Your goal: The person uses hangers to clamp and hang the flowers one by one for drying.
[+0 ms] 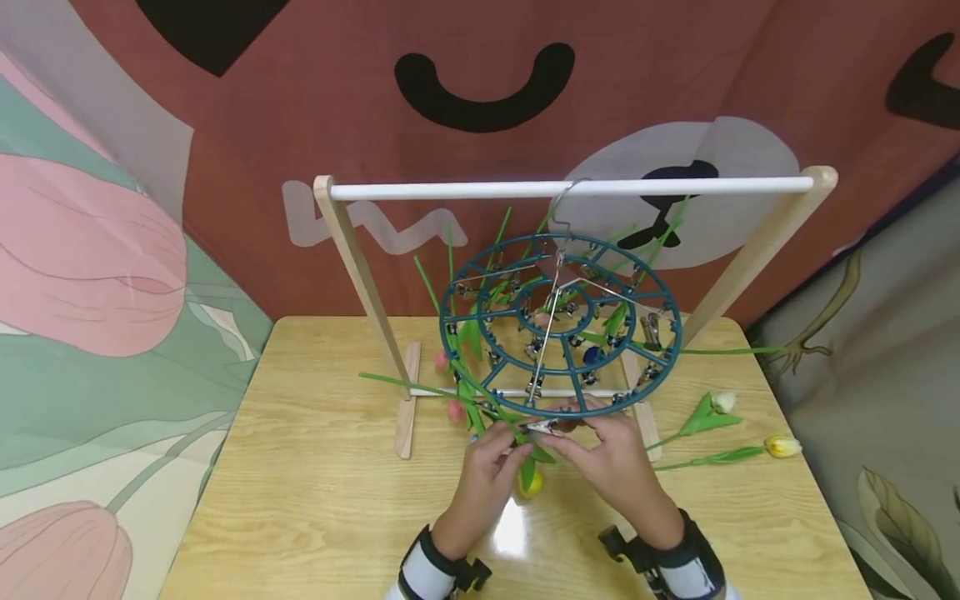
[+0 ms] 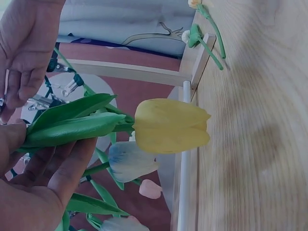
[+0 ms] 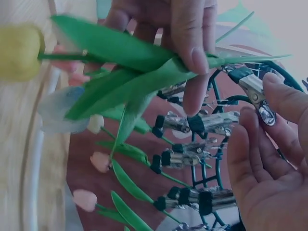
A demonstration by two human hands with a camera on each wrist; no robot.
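Note:
A yellow tulip (image 2: 172, 126) with green leaves hangs head down from my left hand (image 1: 489, 468), which pinches it at the leaves and stem. Beside it, my right hand (image 1: 621, 462) holds a metal clip (image 3: 253, 94) with dark tips between thumb and fingers, close to the tulip's stem. The clip is at the near rim of a round teal hanger (image 1: 450, 333). More tulips dangle from the hanger's other clips, among them a pale blue one (image 2: 132, 161) and a pink one (image 3: 85, 199).
The hanger hooks over the white bar (image 1: 465, 190) of a wooden stand (image 1: 363, 275). To the right on the wooden table (image 1: 315, 500) lie a white tulip (image 1: 723, 403) and another yellow tulip (image 1: 783, 447). A printed curtain (image 1: 337, 100) stands behind.

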